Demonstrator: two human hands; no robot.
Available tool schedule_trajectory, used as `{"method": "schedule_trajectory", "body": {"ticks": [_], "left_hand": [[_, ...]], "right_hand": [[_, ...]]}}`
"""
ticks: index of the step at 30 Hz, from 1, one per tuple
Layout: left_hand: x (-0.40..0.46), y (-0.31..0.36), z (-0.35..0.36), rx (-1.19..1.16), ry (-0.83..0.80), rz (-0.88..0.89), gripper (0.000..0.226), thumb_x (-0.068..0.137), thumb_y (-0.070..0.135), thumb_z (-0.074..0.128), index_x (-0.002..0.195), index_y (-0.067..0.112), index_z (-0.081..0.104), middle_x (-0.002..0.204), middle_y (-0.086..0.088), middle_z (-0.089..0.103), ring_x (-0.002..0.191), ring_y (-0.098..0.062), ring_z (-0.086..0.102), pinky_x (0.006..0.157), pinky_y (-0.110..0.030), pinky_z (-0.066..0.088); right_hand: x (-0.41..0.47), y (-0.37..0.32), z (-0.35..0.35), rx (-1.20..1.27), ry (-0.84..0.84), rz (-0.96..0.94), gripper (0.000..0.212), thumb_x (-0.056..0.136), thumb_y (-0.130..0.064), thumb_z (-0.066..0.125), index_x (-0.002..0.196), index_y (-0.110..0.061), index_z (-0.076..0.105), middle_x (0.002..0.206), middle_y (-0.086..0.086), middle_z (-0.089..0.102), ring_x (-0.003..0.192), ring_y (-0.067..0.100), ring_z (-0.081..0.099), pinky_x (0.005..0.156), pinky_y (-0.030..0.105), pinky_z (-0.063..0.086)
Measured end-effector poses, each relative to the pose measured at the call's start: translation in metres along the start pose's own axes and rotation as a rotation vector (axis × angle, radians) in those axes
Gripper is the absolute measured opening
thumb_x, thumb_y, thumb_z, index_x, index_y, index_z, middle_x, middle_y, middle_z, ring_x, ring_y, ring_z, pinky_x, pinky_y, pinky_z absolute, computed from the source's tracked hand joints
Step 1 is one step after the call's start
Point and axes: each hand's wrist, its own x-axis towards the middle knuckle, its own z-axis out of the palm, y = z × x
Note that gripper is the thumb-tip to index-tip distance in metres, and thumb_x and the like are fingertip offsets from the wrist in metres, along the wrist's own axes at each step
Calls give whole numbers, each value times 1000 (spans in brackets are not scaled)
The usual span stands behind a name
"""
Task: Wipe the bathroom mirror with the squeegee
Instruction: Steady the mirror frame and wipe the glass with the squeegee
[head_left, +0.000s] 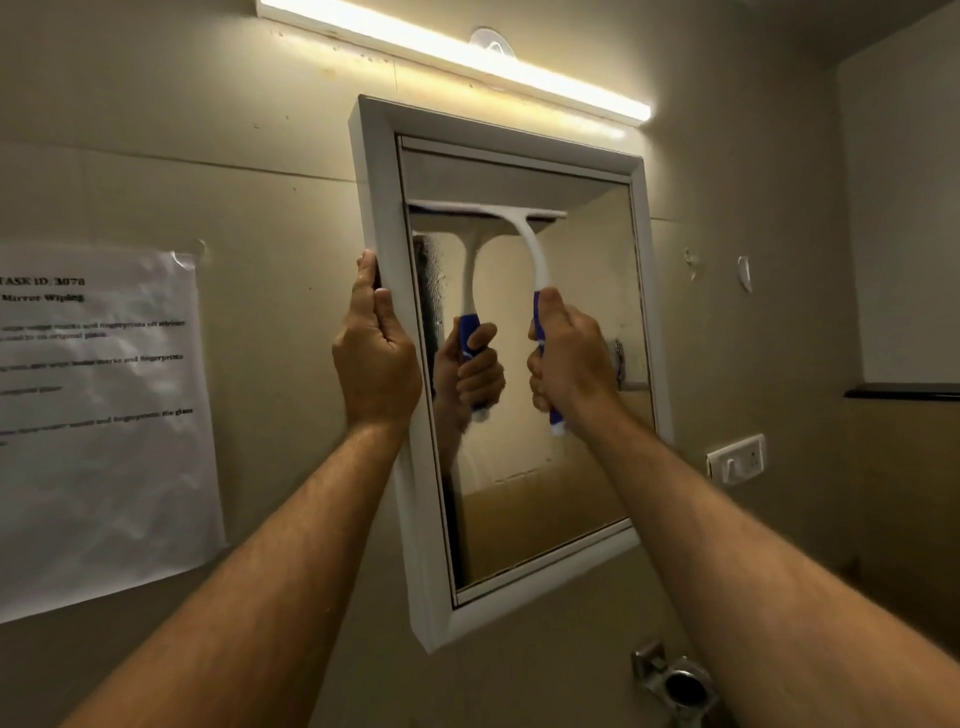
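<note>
Mirror first: it hangs on the wall in a white frame, under a lit strip light, and the squeegee is up on the glass right now. The blade sits level across the upper part of the pane, its left end hard against the frame's inner edge, its right end stopping short of the far side. The white neck curves down to a blue grip, and the right hand is wrapped round that grip in a full fist, thumb up along it.

The left hand is on the frame's left edge, fingers curled round behind it and thumb lying on the front, steadying the whole thing.

Look just below the blade at the left: a patch of droplets and mist clings to the glass there. So I'd call this the top of a downward stroke, with most of the pane below not yet pulled.

What comes next, to my eye, is a steady draw straight down, blade kept flat and pressed evenly so no streak is left, the left hand bracing against the push. The uncovered right strip of glass will likely want its own pass.

Off to the left a printed sheet is taped to the wall; a switch plate sits lower right.
</note>
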Motion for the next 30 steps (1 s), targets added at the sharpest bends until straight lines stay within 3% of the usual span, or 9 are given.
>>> {"method": "schedule_trajectory", "body": {"ticks": [5, 9, 15, 23, 27, 30], "left_hand": [[-1, -3, 1, -48, -10, 36, 44, 106, 23, 33, 149, 13, 33, 146, -4, 48, 114, -27, 63, 92, -44, 56], [-1, -4, 0, -80, -15, 27, 44, 106, 23, 33, 149, 14, 33, 146, -4, 48, 116, -28, 61, 94, -44, 55], [-2, -4, 1, -105, 10, 13, 44, 106, 22, 34, 148, 13, 35, 147, -3, 47, 127, -19, 53, 103, -38, 50], [-3, -1, 2, -53, 37, 10, 43, 106, 22, 35, 148, 13, 37, 142, -3, 52, 116, -19, 61, 96, -38, 54], [-4, -3, 2, -53, 44, 12, 43, 106, 24, 34, 147, 14, 38, 140, -3, 55, 111, -20, 64, 93, -38, 56], [-3, -2, 3, -59, 66, 10, 41, 106, 25, 35, 145, 13, 42, 138, -3, 56, 119, -18, 60, 100, -34, 52]], "right_hand": [[13, -26, 0, 19, 16, -8, 43, 100, -50, 33, 89, -14, 54, 58, -1, 45, 39, 8, 37, 36, 20, 31], [-6, -6, 3, -26, 38, 28, 42, 99, -51, 31, 81, -18, 50, 57, -2, 41, 39, 8, 34, 36, 20, 29], [-32, 18, -7, -21, 0, 100, 44, 99, -53, 31, 88, -15, 50, 59, 2, 42, 43, 12, 34, 39, 23, 30], [2, -29, -4, 44, 0, 36, 42, 99, -51, 34, 88, -15, 53, 57, -3, 44, 37, 8, 35, 36, 21, 30], [-15, 3, 0, -5, 12, 60, 42, 98, -53, 32, 81, -19, 50, 56, -2, 43, 38, 8, 34, 36, 22, 29], [-34, 27, -4, -20, 10, 70, 43, 99, -53, 31, 80, -19, 49, 57, -1, 43, 42, 10, 35, 39, 23, 29]]}}
